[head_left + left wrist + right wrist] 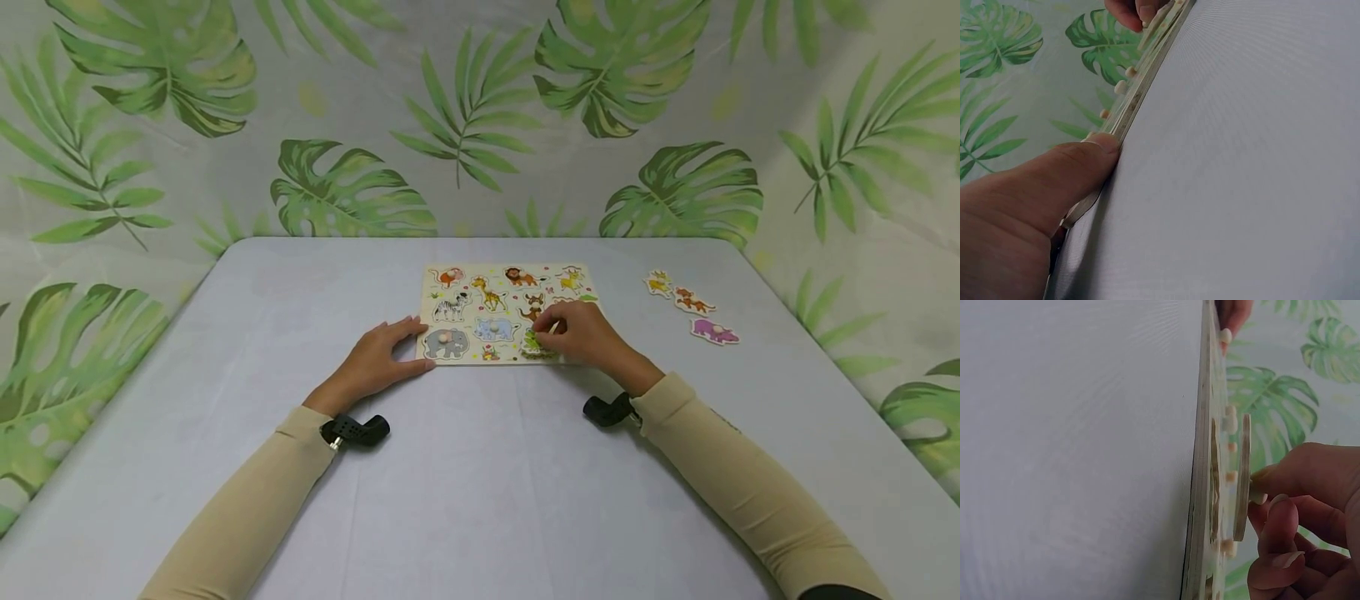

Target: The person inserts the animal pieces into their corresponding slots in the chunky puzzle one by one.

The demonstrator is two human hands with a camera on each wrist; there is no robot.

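A wooden animal puzzle board (pixel 480 315) lies flat mid-table, with several animal pieces seated in it. My left hand (pixel 408 343) lies flat on the table, fingers straight, touching the board's left edge beside the grey elephant piece (pixel 446 342). In the left wrist view its thumb (pixel 1085 159) presses against the board edge (pixel 1138 94). My right hand (pixel 553 329) pinches the knob of a green puzzle piece (pixel 534 345) at the board's near right corner. The right wrist view shows that piece (pixel 1242 481) held just off the board (pixel 1200 487), its knob between thumb and forefinger (pixel 1285 478).
Three loose animal pieces lie on the table right of the board: a yellow one (pixel 658 283), an orange one (pixel 693 301) and a purple one (pixel 714 332). The grey table (pixel 480 483) is backed and flanked by a leaf-print cloth (pixel 465 125).
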